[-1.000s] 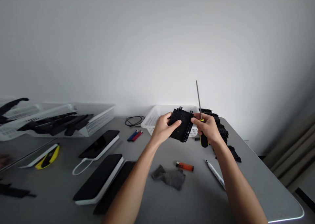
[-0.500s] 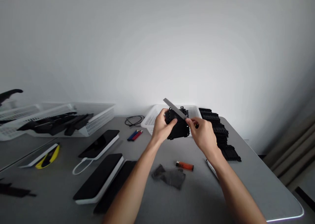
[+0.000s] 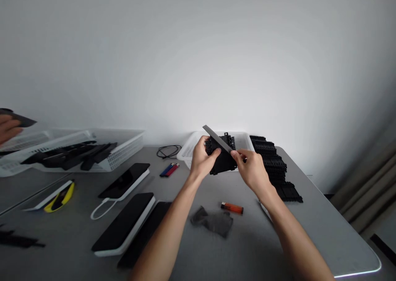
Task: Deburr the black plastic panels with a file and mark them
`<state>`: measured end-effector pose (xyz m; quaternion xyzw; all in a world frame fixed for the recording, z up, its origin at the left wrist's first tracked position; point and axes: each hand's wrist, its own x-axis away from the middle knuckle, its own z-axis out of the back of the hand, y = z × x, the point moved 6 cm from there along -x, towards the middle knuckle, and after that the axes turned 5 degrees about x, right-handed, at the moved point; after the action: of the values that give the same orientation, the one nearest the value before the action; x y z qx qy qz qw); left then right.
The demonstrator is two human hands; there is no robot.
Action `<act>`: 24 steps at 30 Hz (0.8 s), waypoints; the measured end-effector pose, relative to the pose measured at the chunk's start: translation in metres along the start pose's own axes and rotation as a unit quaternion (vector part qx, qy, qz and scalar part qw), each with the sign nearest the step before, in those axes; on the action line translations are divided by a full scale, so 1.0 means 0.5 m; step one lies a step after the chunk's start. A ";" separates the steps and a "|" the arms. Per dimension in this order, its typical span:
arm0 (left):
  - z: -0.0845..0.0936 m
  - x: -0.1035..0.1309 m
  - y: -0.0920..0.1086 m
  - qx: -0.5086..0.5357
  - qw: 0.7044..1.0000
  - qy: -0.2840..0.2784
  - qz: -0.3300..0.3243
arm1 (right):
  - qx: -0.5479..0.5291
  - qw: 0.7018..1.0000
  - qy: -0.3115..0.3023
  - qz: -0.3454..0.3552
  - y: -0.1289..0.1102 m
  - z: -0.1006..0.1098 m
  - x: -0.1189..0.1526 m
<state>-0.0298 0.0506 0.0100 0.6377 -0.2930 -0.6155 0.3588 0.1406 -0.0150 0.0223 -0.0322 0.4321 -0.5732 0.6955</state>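
A flat black plastic part with toothed edges (image 3: 223, 162) is held up in front of a white basket (image 3: 186, 148). My left hand (image 3: 202, 159) grips it by its left side, thumb on its face. My right hand (image 3: 252, 168) pinches the lower end of a thin grey metal strip (image 3: 216, 137), which lies slantwise across the part's upper face. Below them on the table are an orange lighter (image 3: 232, 208) and a crumpled dark grey cloth or bag (image 3: 213, 221).
Stacked black parts (image 3: 274, 161) stand at the right. Leftward lie two lighters (image 3: 169, 169), a cable (image 3: 163, 153), black-and-white devices (image 3: 123, 223), a yellow-handled item (image 3: 62, 198) and a basket of black pieces (image 3: 113, 161). Another person's hand (image 3: 8, 128) shows at the far left.
Both my hands, the black part and the strip have shifted slightly left, the strip's upper end a little lower. The other person's hand has come into view at the left with a dark piece.
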 end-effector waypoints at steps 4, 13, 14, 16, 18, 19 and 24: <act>0.001 0.000 -0.004 -0.014 1.000 0.002 0.011 | 0.009 1.000 0.003 -0.010 0.001 -0.001 0.000; 0.007 0.004 -0.004 -0.006 0.999 0.017 0.026 | 0.058 0.996 0.038 -0.050 -0.001 0.017 0.009; 0.008 0.004 -0.005 -0.004 0.999 0.017 0.029 | 0.058 0.996 0.040 -0.055 0.001 0.018 0.009; 0.009 0.003 -0.007 0.002 0.999 0.017 0.032 | 0.051 0.996 0.037 -0.058 0.005 0.018 0.008; 0.009 0.002 -0.008 0.006 0.999 0.018 0.030 | 0.036 0.998 0.032 -0.051 0.007 0.016 0.006; 0.009 0.002 -0.008 0.004 0.999 0.019 0.028 | 0.029 0.998 0.030 -0.047 0.008 0.014 0.006; 0.009 0.002 -0.006 -0.013 0.999 0.021 0.027 | 0.020 0.998 0.039 -0.045 0.011 0.014 0.004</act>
<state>-0.0345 0.0510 0.0073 0.6377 -0.2946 -0.5960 0.3890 0.1494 -0.0180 0.0226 -0.0152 0.4449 -0.6134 0.6523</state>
